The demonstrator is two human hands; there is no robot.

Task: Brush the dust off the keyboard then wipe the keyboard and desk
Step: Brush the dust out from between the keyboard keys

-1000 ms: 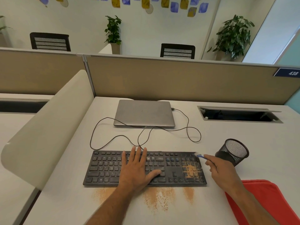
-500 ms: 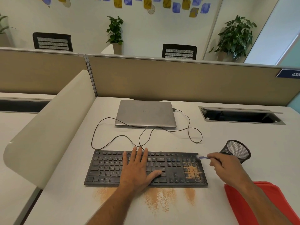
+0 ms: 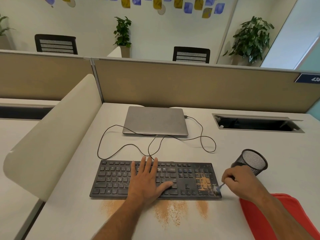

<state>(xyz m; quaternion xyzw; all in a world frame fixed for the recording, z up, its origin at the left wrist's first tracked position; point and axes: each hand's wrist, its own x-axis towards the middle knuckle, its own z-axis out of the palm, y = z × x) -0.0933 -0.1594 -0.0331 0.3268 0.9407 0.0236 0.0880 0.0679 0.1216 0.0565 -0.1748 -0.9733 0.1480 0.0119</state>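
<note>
Brushing under way, not finished: orange dust [image 3: 203, 183] remaining on the number pad at the right end of the keyboard [image 3: 155, 179], more dust lying in patches on the tabletop [image 3: 259, 149] along the near edge. Wiping of keyboard and tabletop judged not yet begun; red cloth [image 3: 280, 215] lying at the near right. Right hand [image 3: 242, 182] pinching the small brush [image 3: 219, 187] in a clenched grip, bristles touching the keyboard's near right corner. Left hand [image 3: 147, 181] lying flat, fingers straight, pressing on the keys.
</note>
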